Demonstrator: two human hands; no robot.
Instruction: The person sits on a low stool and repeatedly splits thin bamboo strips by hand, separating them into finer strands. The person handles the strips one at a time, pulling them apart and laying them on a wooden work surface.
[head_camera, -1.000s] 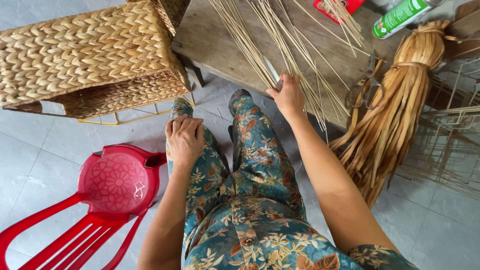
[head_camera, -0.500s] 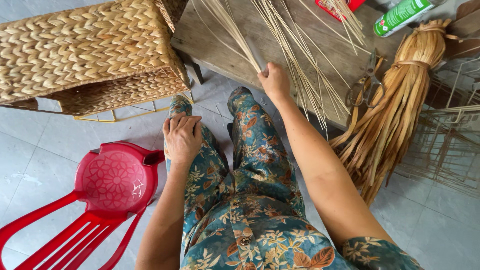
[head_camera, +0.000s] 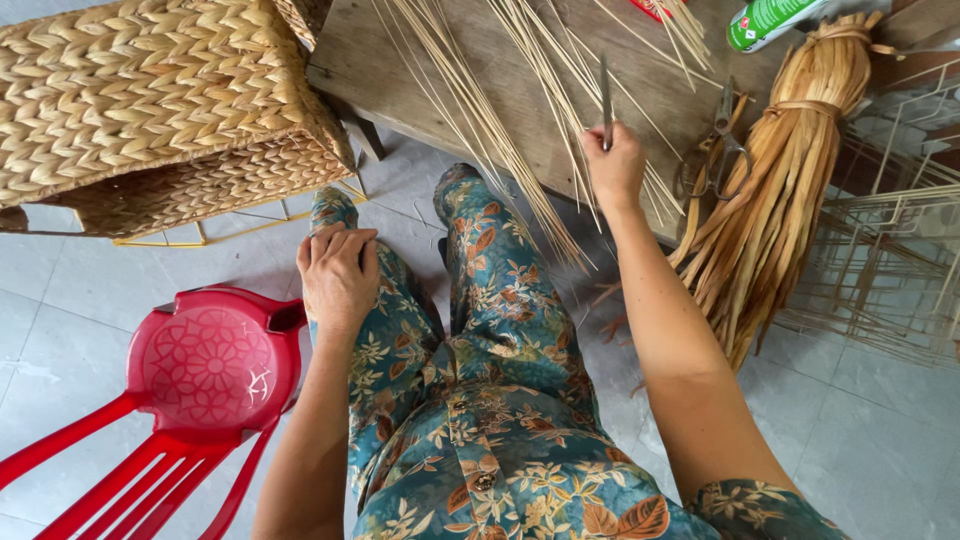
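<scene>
- The right hand (head_camera: 614, 165) is closed around a thin dark tool (head_camera: 606, 100), held upright over the wooden table (head_camera: 400, 75).
- The tool's tip stands among the pale reeds (head_camera: 480, 120) fanned across the table; the hand's heel lies at the table's near edge.
- The left hand (head_camera: 338, 275) rests palm down on the left knee, fingers curled loosely, holding nothing, well apart from the reeds.
- Scissors (head_camera: 715, 150) lie just right of the right hand, beside a tied straw bundle (head_camera: 775, 200) leaning off the table.
- A woven basket (head_camera: 150, 90) stands at the left, a red chair (head_camera: 190, 380) below it.
- The floor (head_camera: 880, 440) is pale tile; wire frames (head_camera: 890, 270) sit at right.
</scene>
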